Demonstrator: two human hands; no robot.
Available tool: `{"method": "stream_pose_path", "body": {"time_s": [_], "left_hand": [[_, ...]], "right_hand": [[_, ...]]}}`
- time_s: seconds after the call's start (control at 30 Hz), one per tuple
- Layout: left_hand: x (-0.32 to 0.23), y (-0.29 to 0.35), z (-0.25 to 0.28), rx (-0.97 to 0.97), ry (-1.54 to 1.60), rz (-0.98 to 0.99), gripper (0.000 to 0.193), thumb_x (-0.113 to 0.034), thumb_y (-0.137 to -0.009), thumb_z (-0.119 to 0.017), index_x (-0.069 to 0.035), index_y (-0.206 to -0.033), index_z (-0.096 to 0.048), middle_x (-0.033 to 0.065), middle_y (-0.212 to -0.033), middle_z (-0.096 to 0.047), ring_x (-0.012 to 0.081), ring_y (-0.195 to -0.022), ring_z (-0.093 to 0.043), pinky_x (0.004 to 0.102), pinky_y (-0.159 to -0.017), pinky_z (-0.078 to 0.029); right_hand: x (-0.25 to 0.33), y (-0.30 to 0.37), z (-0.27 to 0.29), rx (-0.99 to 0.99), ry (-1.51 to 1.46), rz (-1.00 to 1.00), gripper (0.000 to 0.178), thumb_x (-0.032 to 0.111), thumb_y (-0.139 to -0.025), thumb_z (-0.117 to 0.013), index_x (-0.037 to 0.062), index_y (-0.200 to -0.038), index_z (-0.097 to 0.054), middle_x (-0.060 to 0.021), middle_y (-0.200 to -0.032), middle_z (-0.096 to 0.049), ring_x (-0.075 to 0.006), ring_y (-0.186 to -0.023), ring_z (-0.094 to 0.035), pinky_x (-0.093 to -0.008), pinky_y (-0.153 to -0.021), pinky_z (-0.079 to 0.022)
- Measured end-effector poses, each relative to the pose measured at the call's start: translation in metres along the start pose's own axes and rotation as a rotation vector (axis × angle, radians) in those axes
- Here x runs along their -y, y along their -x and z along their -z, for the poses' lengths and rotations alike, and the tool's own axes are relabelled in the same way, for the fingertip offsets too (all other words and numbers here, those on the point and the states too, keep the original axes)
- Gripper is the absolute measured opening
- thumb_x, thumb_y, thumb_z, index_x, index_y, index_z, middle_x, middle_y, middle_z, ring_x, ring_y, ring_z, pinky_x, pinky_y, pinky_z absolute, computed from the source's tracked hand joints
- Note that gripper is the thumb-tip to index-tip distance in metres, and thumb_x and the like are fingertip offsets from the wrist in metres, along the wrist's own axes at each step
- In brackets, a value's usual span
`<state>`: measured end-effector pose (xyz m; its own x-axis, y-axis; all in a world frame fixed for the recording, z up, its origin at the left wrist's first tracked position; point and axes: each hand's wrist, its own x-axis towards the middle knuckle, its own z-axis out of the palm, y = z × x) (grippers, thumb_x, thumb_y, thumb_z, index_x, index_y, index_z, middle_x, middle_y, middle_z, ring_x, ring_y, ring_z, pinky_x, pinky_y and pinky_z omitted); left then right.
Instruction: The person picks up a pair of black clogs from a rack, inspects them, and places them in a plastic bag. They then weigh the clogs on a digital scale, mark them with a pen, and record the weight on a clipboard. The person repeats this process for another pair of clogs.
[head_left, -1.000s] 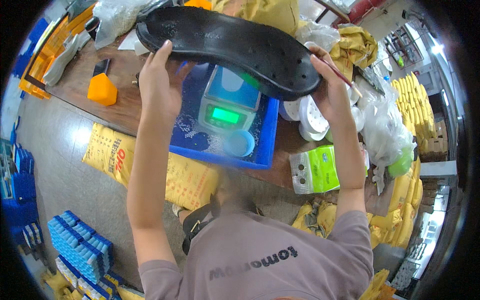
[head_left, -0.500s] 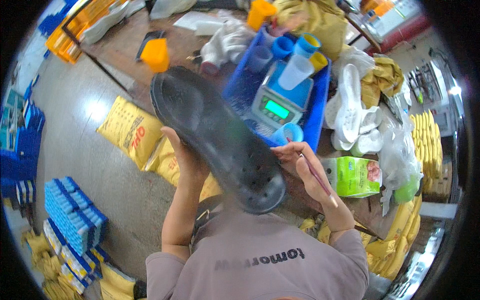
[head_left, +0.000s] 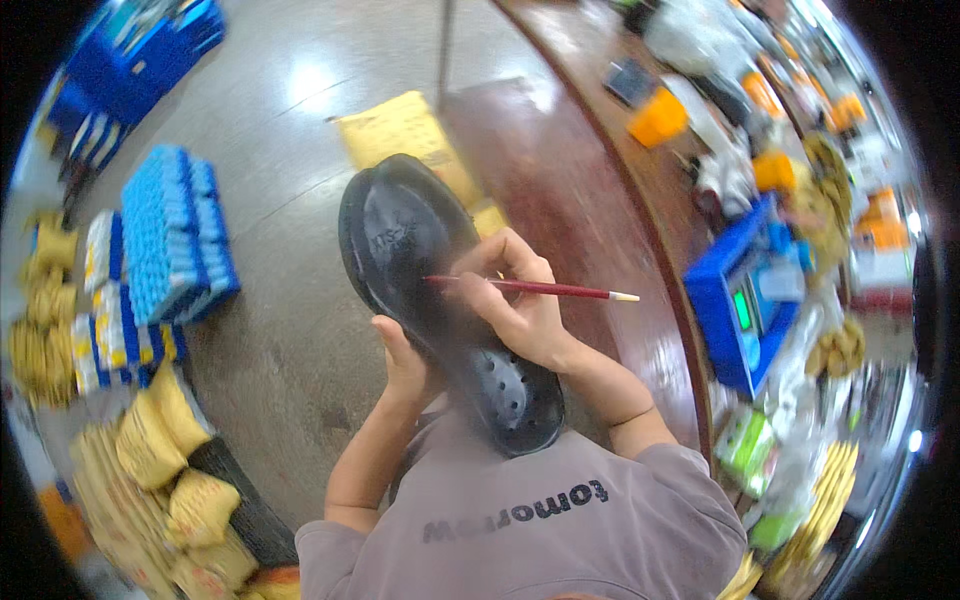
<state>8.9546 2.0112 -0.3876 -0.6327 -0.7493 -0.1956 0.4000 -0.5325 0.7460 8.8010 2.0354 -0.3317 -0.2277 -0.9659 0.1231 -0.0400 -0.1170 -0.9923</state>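
A black clog-shaped shoe (head_left: 405,225) lies slantwise in front of my chest, its end with several holes towards me. Its far end is smooth inside, with raised marks. My left hand (head_left: 405,362) grips the clog's left side, thumb up along the edge and the other fingers hidden underneath. Over the middle of the clog, my right hand (head_left: 515,300) pinches a thin dark red stick (head_left: 565,290) like a pencil or brush handle. Its pale end points right; its other end is over the clog's inside. Blur hides whether it touches.
To the right stands a brown table (head_left: 640,190) with a blue bin (head_left: 715,300), an orange cup (head_left: 658,118) and a green box (head_left: 747,450). A yellow sack (head_left: 400,135) lies beyond the clog. Stacked blue goods (head_left: 175,240) and yellow bags (head_left: 155,440) stand on the left.
My view has turned left, so the table and bin now sit further right. My right hand has moved from the clog's right edge to over its middle, turning the stick nearly level.
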Motion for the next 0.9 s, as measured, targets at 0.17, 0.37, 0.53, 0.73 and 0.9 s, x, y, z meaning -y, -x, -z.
{"method": "stream_pose_path", "body": {"time_s": [0.17,0.37,0.53,0.73,0.9], "left_hand": [[-0.059,0.014,0.053,-0.161,-0.043,-0.22,0.113,-0.091,-0.078,-0.036,0.004,-0.139,-0.045,0.0092,-0.135,-0.052,0.0205,-0.125,-0.049,0.0366,-0.107,-0.04],[-0.102,-0.006,0.105,-0.262,0.038,-0.281,0.115,-0.092,-0.078,-0.03,0.003,-0.143,-0.04,0.0084,-0.141,-0.046,0.0197,-0.131,-0.043,0.0355,-0.11,-0.035],[-0.147,-0.065,0.155,-0.347,0.005,-0.306,0.117,-0.094,-0.073,-0.033,-0.003,-0.147,-0.033,0.0115,-0.145,-0.044,0.0241,-0.133,-0.046,0.0412,-0.112,-0.038],[-0.234,-0.184,0.228,-0.407,-0.016,-0.287,0.119,-0.094,-0.072,-0.032,-0.004,-0.15,-0.029,0.0126,-0.147,-0.043,0.0258,-0.134,-0.046,0.0421,-0.113,-0.038],[-0.321,-0.279,0.283,-0.437,-0.023,-0.267,0.121,-0.095,-0.072,-0.03,-0.005,-0.151,-0.028,0.0118,-0.149,-0.041,0.0256,-0.137,-0.043,0.0422,-0.115,-0.036]], "right_hand": [[-0.006,-0.063,-0.089,0.197,0.038,0.14,0.012,0.008,-0.092,-0.065,0.0001,-0.095,-0.057,-0.0076,-0.081,-0.067,-0.0109,-0.074,-0.064,-0.0264,-0.068,-0.051],[-0.021,-0.136,-0.155,0.41,0.024,0.147,0.013,0.01,-0.091,-0.068,0.0,-0.094,-0.06,-0.0088,-0.08,-0.067,-0.0113,-0.072,-0.064,-0.026,-0.065,-0.05],[-0.048,-0.221,-0.191,0.418,0.004,0.097,0.013,0.01,-0.091,-0.068,-0.0003,-0.092,-0.059,-0.0091,-0.079,-0.067,-0.0119,-0.07,-0.065,-0.0262,-0.063,-0.051],[-0.082,-0.374,-0.236,0.391,-0.097,0.128,0.012,0.008,-0.093,-0.065,-0.0003,-0.093,-0.057,-0.0095,-0.081,-0.069,-0.0112,-0.072,-0.066,-0.0259,-0.067,-0.053],[-0.08,-0.511,-0.279,0.359,-0.08,0.049,0.007,0.002,-0.091,-0.063,0.0003,-0.095,-0.057,-0.0071,-0.084,-0.067,-0.0111,-0.075,-0.063,-0.0261,-0.069,-0.052]]}}
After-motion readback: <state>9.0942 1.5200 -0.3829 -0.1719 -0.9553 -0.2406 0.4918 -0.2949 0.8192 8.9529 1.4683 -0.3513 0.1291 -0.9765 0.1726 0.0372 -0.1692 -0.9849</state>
